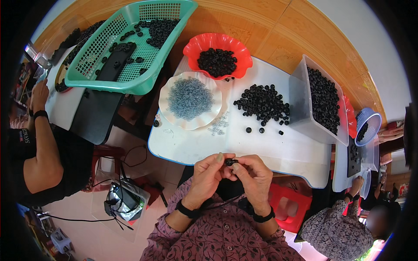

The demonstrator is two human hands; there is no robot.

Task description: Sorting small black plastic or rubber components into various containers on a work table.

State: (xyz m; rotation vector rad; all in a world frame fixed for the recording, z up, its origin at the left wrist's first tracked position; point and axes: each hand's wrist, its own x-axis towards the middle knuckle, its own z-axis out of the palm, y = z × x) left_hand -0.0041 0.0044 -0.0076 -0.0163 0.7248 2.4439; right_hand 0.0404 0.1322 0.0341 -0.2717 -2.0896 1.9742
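Observation:
My left hand [208,175] and my right hand [253,175] meet just off the near edge of the white table [196,145]. Between their fingertips they pinch a small, round black part [230,162]; its exact kind is hard to make out. Beyond them on the table lies a loose pile of similar black parts [263,102], with several strays in front. A white wavy-rimmed dish [165,102] holds a heap of small clear rings [191,98]. More clear rings [220,125] are scattered beside its rim.
Behind the dish stands a red wavy bowl [246,61] of black parts. A translucent bin [300,113] full of them stands at the right, and a green basket [143,85] at the far left. People work on both sides; a red stool [291,209] is right of me.

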